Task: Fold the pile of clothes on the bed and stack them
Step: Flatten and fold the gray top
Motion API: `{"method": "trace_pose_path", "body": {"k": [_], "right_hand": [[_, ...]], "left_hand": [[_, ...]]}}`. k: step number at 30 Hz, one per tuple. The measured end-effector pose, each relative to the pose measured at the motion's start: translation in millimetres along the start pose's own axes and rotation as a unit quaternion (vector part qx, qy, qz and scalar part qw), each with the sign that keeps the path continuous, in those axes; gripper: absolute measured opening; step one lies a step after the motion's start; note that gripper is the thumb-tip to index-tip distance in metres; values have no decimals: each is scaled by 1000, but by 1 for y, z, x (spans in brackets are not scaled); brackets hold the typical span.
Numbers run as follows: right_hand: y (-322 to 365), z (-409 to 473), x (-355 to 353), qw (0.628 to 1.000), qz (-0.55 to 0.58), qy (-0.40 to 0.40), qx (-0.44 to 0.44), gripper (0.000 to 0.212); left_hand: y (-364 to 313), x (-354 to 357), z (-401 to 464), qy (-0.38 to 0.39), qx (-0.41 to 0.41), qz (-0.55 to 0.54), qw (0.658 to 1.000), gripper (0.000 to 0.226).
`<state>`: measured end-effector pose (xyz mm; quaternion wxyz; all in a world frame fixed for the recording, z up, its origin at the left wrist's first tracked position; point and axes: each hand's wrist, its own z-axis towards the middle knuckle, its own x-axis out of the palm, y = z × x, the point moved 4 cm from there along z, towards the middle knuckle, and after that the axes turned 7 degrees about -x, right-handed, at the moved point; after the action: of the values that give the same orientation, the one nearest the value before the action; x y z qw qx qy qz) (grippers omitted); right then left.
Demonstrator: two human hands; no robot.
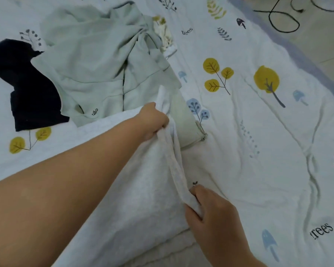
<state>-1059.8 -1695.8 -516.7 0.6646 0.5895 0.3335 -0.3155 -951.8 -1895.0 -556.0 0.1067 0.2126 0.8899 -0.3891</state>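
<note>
Head view: pale green hoodie [96, 60] overlaps black garment [27, 87] beyond white towel [143, 189].

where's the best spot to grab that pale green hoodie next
Grip the pale green hoodie at its bottom hem by the small logo, coming from the near side. That edge lies flat and exposed there, while the top is bunched. Both the left hand and right hand currently hold the white garment.
</note>
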Motion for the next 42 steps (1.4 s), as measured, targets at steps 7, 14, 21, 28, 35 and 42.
{"method": "trace_pose_path", "body": {"k": [7, 14, 21, 28, 35, 42], "right_hand": [[62, 6, 20, 996, 7, -4, -91, 17], [115, -1, 55, 986, -21, 46, -157, 42], [129, -7, 72, 984, -36, 57, -167, 42], [167, -23, 81, 976, 5, 52, -212, 22], [233, -34, 129, 969, -12, 133, -206, 37], [284, -45, 191, 943, 33, 278, -178, 25]], "left_hand": [[39, -69, -31, 3, -67, -288, 955, 44], [67, -91, -51, 3, -2, -148, 989, 40], [80, -97, -44, -82, 106, -26, 991, 37], [118, -168, -71, -60, 77, -149, 984, 20], [185, -248, -94, -112, 28, -178, 977, 16], [257, -290, -95, -200, -59, -233, 950, 17]]}}
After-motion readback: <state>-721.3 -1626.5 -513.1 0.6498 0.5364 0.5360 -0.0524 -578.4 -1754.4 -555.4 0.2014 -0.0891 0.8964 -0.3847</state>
